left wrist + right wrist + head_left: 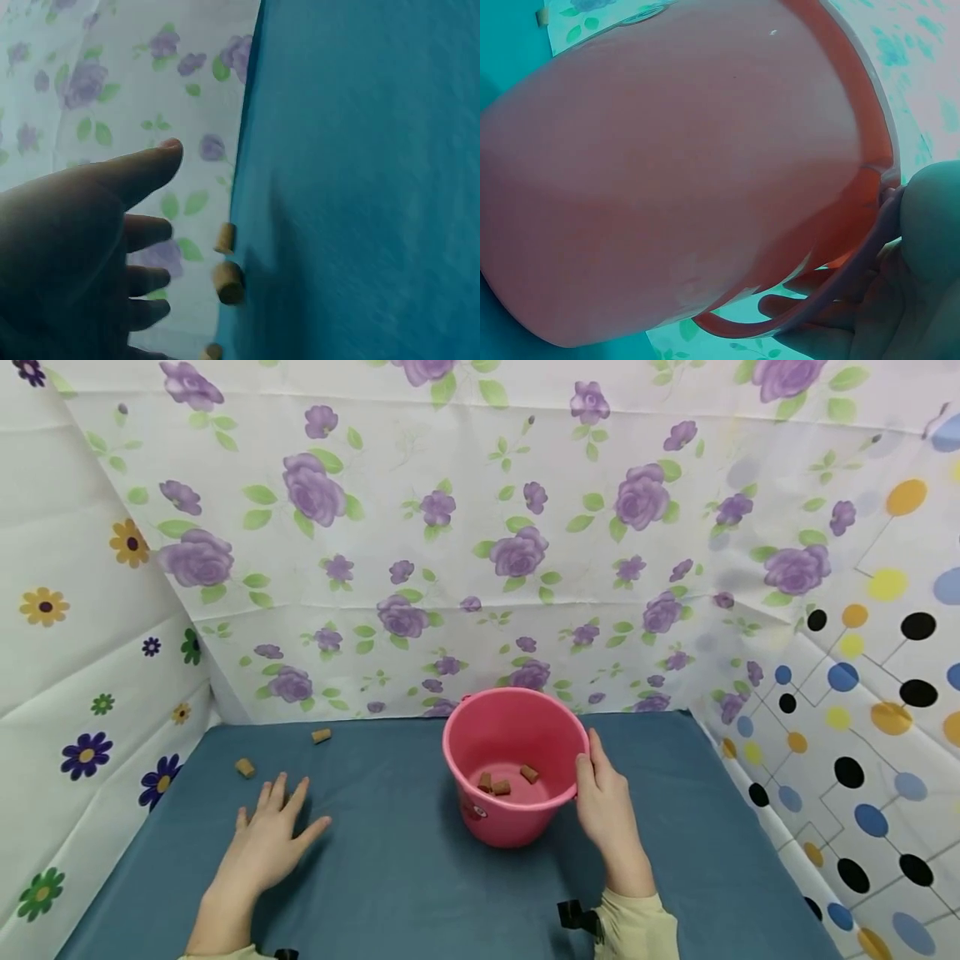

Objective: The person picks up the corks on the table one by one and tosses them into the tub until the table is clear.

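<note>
A pink bucket [517, 827] is in the middle of the head view with three corks [501, 787] at its bottom. My right hand [606, 806] grips its right side at the rim, the fingers around the bucket's handle [739, 328] in the right wrist view. Whether the bucket touches the table is unclear. My left hand [264, 843] hovers over the left part of the table, fingers spread and holding nothing. Beyond its fingertips lie a cork [245, 767] and a farther cork [321, 736]. The left wrist view shows a third cork [213, 351] at its lower edge.
A blue-green cloth [390, 877] covers the table. Behind it hangs a flowered sheet [465, 560]. More printed sheets enclose the left side [45, 693] and the dotted right side [810, 727].
</note>
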The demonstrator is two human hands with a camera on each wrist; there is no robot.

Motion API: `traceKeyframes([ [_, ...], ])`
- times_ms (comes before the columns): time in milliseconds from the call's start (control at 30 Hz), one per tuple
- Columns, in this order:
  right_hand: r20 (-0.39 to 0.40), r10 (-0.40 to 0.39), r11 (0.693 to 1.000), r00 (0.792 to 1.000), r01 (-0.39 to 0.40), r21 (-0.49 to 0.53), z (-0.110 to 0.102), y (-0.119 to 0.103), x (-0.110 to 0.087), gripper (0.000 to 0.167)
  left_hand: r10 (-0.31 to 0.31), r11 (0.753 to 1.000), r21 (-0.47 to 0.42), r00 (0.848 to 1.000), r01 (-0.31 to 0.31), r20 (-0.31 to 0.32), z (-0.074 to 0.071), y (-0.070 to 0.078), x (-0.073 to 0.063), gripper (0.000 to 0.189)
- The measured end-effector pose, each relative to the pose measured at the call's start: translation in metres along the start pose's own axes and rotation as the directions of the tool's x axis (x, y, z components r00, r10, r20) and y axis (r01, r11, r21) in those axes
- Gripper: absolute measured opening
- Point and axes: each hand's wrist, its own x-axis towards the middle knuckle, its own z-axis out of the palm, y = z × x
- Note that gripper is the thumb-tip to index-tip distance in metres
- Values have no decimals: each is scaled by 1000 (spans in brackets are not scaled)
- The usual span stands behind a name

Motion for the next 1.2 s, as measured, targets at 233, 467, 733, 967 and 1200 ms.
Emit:
traceKeyframes([
  [233,16,25,1000,1000,-25,-7,0,-2,-4,63,-65,998,-19,989,63,-134,11,-18,2,68],
  [467,17,21,999,1000,-20,-46,0,-7,-5,62,-139,990,-54,962,130,-237,16,-26,-2,47],
  [733,40,48,998,998,-46,-42,-3,-10,-5,64,-176,984,-80,935,159,-308,16,-24,1,39],
  [967,39,51,998,998,-49,-50,-3,-10,-6,63,-192,981,-53,933,184,-304,20,-21,3,46],
  [1200,35,51,998,998,-49,-45,-1,-10,-4,63,-235,972,-31,941,235,-245,19,-17,11,43],
])
